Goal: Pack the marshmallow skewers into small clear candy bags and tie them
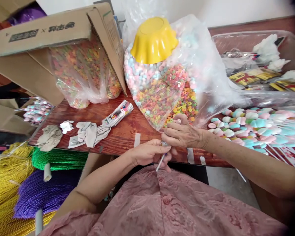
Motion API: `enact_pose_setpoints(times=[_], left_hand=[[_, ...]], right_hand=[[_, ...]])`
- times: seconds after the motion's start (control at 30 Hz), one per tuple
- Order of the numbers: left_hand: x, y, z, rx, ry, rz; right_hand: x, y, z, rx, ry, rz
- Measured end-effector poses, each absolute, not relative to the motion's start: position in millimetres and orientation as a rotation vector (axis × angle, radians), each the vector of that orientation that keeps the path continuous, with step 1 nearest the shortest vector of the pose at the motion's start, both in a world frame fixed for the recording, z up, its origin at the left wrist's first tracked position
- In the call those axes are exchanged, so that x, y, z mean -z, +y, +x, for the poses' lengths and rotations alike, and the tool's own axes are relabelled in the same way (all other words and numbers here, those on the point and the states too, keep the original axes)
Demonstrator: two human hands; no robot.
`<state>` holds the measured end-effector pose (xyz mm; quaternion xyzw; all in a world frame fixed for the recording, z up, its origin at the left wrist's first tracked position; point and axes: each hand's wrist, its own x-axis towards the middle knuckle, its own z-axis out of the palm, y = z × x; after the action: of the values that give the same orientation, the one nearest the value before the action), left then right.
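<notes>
At the table's front edge, my left hand (151, 152) is closed around a thin white stick (160, 163), which slants down toward my shirt. A small pale piece sits near the stick's upper end, mostly covered by fingers. Right above it my right hand (183, 132) has its fingers curled, with a small pale pink candy piece (178, 121) showing among them. Just beyond the hands lies a clear bag of colourful candy rings (159, 101), partly over a larger bag of pastel marshmallow-like pieces (135, 75). An upturned yellow bowl (153, 39) rests on top.
Finished-looking pastel candy skewers (253, 123) lie to the right, below a clear plastic tray (216, 39) of packets. At left stands a cardboard box (110, 42) with a bag of rings (76, 65). Grey gloves (89, 134) and a packet (119, 113) lie before it.
</notes>
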<state>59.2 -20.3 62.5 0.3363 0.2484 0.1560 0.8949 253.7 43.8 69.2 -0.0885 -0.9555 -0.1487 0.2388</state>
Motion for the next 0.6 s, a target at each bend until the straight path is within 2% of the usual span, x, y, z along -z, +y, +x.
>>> enact_pose_setpoints(times=[0.13,0.23,0.33,0.4,0.5,0.57,0.6], left_hand=[[-60,-20,58,-0.244,0.686,1.007],[-54,-18,53,-0.117,0.921,1.702],[-45,-21,50,0.070,1.083,2.427],[-42,-25,49,0.108,1.061,2.777],[-44,-25,44,-0.137,0.832,3.097],[-49,-21,39,-0.352,0.671,3.191],[-51,-18,36,-0.456,0.602,3.221]], right_hand=[[-63,42,257,0.463,-2.748,-0.174],[-59,35,255,0.178,-2.990,-0.286],[-62,31,248,-0.443,-3.147,-0.631],[-67,34,247,-1.087,-3.099,-0.757],[-74,38,251,-2.089,-2.678,-0.721],[-73,33,254,-2.432,-2.337,-0.734],[-71,28,254,-2.463,-2.222,-0.766]])
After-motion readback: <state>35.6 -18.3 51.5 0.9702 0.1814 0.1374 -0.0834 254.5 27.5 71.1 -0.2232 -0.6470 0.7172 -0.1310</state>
